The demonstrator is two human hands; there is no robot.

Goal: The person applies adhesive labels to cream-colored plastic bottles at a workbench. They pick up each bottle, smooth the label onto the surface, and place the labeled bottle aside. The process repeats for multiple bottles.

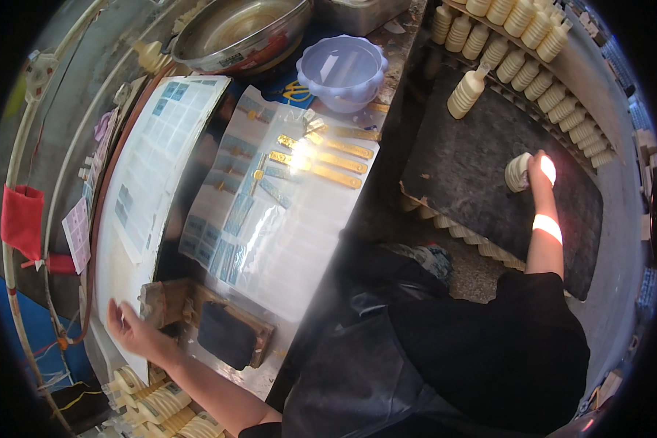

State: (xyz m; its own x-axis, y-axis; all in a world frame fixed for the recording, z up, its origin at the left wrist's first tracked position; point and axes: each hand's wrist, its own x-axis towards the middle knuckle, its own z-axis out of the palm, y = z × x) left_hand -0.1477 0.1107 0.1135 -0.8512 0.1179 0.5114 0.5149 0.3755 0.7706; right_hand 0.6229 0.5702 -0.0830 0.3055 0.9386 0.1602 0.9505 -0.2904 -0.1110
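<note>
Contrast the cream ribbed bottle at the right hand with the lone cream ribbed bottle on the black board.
The cream ribbed bottle at the right hand is gripped, its neck hidden; the lone cream ribbed bottle is untouched, its neck showing. In the picture, the lone bottle sits farther up and left than the gripped one. Both are cream and ribbed.

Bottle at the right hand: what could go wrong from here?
1. The bottle could slip: only the right hand has it, while the left hand is far off, near the wooden block.
2. Swung wide, it might knock the standing bottle on the same black board.
3. The purple bowl sits close to the gold strips; a bump could push it into them.
</note>
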